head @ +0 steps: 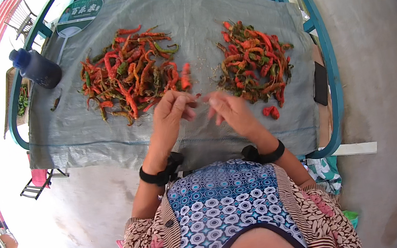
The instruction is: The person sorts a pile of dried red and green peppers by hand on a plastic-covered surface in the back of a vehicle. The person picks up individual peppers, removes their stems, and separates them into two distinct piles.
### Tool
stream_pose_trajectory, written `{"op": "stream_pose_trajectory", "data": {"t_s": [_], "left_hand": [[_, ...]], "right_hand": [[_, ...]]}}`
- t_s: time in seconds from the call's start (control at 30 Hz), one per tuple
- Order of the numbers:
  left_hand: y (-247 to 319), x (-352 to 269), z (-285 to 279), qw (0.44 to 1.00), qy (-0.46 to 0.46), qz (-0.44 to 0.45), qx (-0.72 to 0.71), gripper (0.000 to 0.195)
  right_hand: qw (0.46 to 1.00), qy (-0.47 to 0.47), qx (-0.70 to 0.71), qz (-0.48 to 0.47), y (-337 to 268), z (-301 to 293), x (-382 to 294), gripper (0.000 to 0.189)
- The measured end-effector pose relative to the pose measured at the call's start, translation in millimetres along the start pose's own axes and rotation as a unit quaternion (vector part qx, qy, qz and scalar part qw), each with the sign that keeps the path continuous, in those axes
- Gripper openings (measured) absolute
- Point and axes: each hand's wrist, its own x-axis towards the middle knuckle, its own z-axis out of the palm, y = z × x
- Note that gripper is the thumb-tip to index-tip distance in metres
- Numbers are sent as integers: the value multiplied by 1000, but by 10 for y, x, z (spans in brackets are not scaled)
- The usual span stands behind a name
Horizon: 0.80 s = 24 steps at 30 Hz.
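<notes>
My left hand is over the grey woven sheet, at the near edge of the larger heap of red and green chili peppers. Its fingers are curled; whether something thin is between them cannot be made out. Facing it, my right hand is blurred, its fingers bent, beside the smaller heap of chili peppers. A small dark red bit shows between the two hands' fingertips. Just beyond my left hand is a blurred red pepper. One crumpled red pepper lies apart at the right.
Pale seeds are scattered between the heaps. A dark blue bottle and a hand fan with writing lie at the left. A dark phone-like slab is by the right edge. A teal metal frame borders the sheet.
</notes>
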Motion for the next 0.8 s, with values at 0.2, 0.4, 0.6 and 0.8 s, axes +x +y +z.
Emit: {"op": "stream_pose_trajectory", "data": {"t_s": [0.2,0.4,0.6,0.8], "left_hand": [[473,111,-218,942,164,160,244,16],[257,137,-67,908,148,189,343,25],[-153,169,303,959,30,70,272,18],[-38,184,244,984,-4,13,177,10]], "right_hand": [[798,231,-512,-219,46,-332,231,25],[791,194,-565,-131,148,-320,356,18],[854,175,-432,-231,-15,-96,149,18],[892,224,-327,-218,-45,-92,-32,22]]}}
